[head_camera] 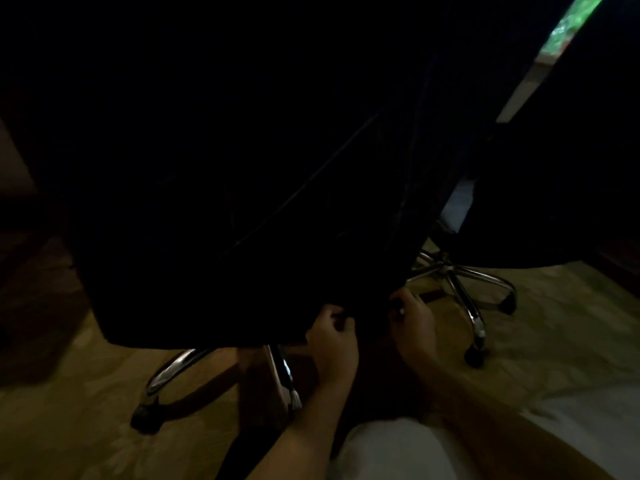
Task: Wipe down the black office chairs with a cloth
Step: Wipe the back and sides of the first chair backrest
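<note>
Working very dark frame, left to right. Chair (pixel 214 188) fills upper left and centre: black back, lower edge running across lower centre. Chrome base (pixel 173 372) shows beneath it, lower left, on tan floor (pixel 86 393).

Left hand (pixel 334 336), lower centre: fingers curled at the bottom edge of the chair back, apparently gripping it. Whether cloth is bunched in that grip, cannot tell; anything dark is lost against the black upholstery.

Right hand (pixel 412 320), just right of it: fingers curled too, at the back's lower right corner, pinching something dark there. Cloth or chair edge — cannot tell. Cloth not identified anywhere in view.

Second chair (pixel 554 188), upper right, with its own chrome base (pixel 453 275) at right centre, well apart from the hands. Bright window strip (pixel 568 26) top right. Pale knee (pixel 391 452) bottom centre; person seems to be kneeling or crouching.

Judgement: step in hand is the lower rim of the first back. To do it well:
- steady the back with one hand so the swivel does not turn away
- fold cloth over the rim, run along the whole edge
- light is poor, so go by feel, overlapping strokes
- second chair looks yet to be done.
</note>
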### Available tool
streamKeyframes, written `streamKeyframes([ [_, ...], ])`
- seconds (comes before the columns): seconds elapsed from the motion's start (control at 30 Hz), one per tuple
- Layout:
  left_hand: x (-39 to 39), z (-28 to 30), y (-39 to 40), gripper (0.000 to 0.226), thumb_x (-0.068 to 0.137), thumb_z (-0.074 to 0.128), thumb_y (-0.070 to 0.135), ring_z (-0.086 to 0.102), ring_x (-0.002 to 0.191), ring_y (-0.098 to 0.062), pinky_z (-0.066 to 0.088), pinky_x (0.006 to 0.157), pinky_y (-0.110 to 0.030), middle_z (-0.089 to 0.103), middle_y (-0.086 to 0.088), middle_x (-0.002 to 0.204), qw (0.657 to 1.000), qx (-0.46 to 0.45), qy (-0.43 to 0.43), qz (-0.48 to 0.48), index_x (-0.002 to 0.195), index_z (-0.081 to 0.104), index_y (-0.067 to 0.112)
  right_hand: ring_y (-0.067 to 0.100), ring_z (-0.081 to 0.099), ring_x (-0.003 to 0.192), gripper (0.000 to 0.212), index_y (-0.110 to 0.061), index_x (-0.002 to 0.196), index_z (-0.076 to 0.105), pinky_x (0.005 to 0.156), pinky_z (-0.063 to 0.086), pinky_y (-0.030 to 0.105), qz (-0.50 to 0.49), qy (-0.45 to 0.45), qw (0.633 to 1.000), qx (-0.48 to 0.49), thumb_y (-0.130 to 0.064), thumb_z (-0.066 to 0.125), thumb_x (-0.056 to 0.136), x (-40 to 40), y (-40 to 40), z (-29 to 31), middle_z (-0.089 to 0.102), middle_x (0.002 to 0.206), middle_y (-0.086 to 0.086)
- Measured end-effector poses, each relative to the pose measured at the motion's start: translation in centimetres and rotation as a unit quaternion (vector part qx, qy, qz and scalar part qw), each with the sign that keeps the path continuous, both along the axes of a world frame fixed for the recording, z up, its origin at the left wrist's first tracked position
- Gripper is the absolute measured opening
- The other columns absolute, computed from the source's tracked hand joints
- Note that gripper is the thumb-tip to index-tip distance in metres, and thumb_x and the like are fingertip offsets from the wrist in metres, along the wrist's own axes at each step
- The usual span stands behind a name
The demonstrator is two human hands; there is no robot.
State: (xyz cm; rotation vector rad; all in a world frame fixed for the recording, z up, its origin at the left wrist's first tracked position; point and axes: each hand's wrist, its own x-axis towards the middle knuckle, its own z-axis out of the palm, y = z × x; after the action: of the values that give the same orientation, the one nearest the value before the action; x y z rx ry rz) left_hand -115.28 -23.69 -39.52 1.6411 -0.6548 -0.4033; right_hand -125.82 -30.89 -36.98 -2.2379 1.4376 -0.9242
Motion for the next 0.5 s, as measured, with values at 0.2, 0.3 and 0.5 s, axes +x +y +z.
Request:
streamKeyframes([
  [0.2, -3.5, 0.7, -4.0, 0.012, 0.087, 0.069, 0.015, 0.063, 0.094, -0.018, 0.051, 0.082, -0.031, 0.066, -0.001, 0.098, 0.985, 0.03, 0.17, 0.004, 0.097, 0.065, 0.016, 0.018, 0.062, 0.096, 0.014, -0.01, 0.105, 0.059, 0.078, 0.049, 0.025, -0.124, -0.241, 0.954, 0.127, -0.004, 0.058, 0.092, 0.2, -1.8, 0.3, 0.064, 0.104, 0.005],
  [0.3, -4.0, 1.2, -5.2, 0.015, 0.087, 0.07, 0.015, 0.068, 0.089, -0.017, 0.059, 0.08, -0.036, 0.066, -0.001, 0.097, 0.969, 0.001, 0.247, 0.003, 0.098, 0.062, 0.022, 0.014, 0.057, 0.096, 0.033, -0.007, 0.121, 0.049, 0.065, 0.043, 0.015, -0.166, -0.331, 0.911, 0.181, -0.01, 0.063, 0.091, 0.0, -2.2, 0.5, 0.059, 0.109, 0.003],
  [0.5, -2.8, 1.3, -3.5, 0.014, 0.093, 0.061, 0.007, 0.069, 0.081, -0.013, 0.059, 0.069, -0.029, 0.066, -0.005, 0.098, 0.968, -0.06, 0.238, 0.053, 0.1, 0.058, 0.019, 0.018, 0.065, 0.093, 0.026, -0.011, 0.119, 0.053, 0.082, 0.057, 0.035, -0.13, -0.365, 0.871, 0.301, -0.013, 0.06, 0.094, 1.5, -1.7, -0.2, 0.064, 0.11, 0.008],
])
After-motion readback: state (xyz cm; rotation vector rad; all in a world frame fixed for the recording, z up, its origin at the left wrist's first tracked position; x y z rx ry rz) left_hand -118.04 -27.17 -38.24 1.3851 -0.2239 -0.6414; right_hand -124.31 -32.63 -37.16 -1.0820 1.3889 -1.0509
